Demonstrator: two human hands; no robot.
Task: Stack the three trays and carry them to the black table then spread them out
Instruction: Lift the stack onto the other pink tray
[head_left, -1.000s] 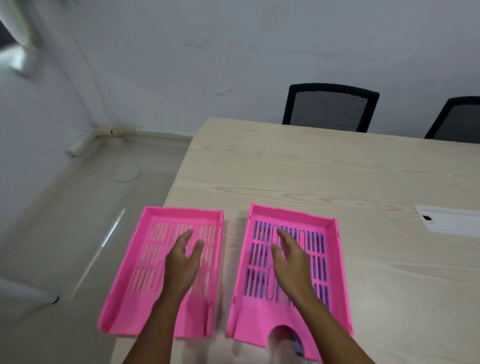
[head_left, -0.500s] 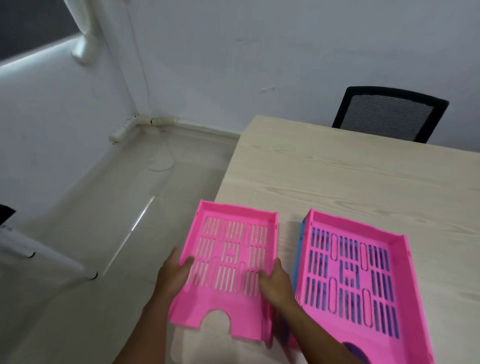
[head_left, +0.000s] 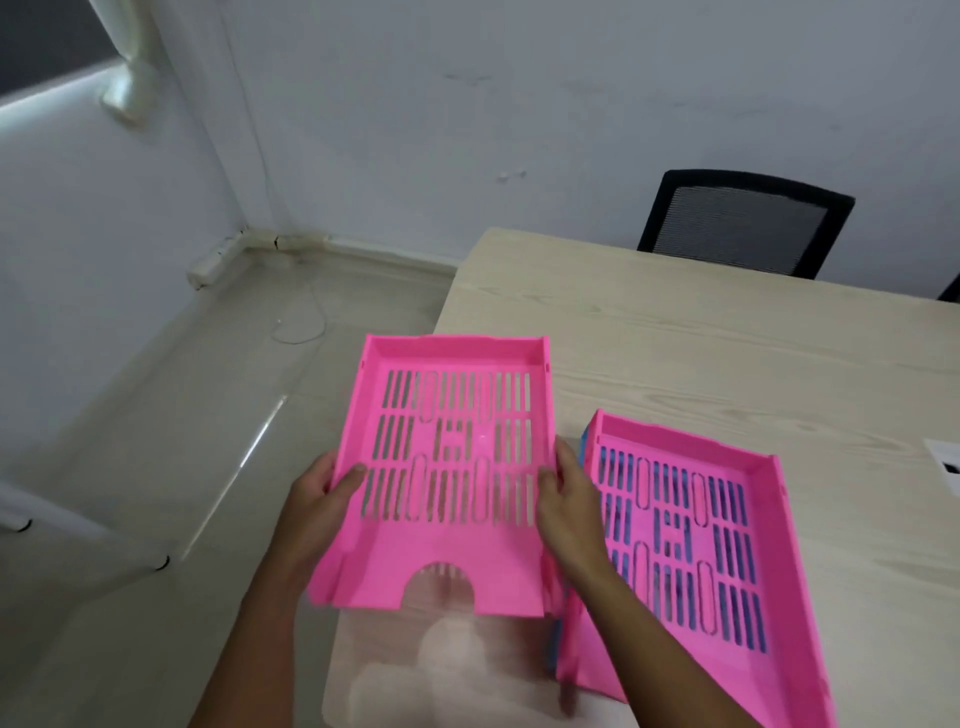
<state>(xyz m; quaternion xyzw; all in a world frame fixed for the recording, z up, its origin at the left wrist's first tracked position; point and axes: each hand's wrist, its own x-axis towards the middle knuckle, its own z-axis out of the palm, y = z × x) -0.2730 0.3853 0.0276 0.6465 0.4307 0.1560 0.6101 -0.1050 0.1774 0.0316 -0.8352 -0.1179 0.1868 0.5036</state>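
Pink tray (head_left: 457, 467), slotted across its floor and with a rounded notch in its near edge, is held up off the bench (head_left: 701, 353) at the bench's left corner, partly out over the floor (head_left: 171, 415). The left hand (head_left: 317, 499) grips its left wall, thumb laid inside on the slotted floor, fingers wrapped under the outside. The right hand (head_left: 566, 509) clasps the right wall in the same manner, its thumb over the rim and its fingers (head_left: 563, 457) behind the wall.

Just to the right, a second pink tray (head_left: 727, 545) lies flat on the pale wood bench, angled a little, its near left corner close to the right forearm. Blue shows through its slots and along its left edge, where a blue tray (head_left: 584, 447) sits beneath it.

A white sheet (head_left: 943, 462) lies at the bench's right edge, cut off by the frame. A black mesh chair (head_left: 743, 223) stands behind the far side, against the white wall.
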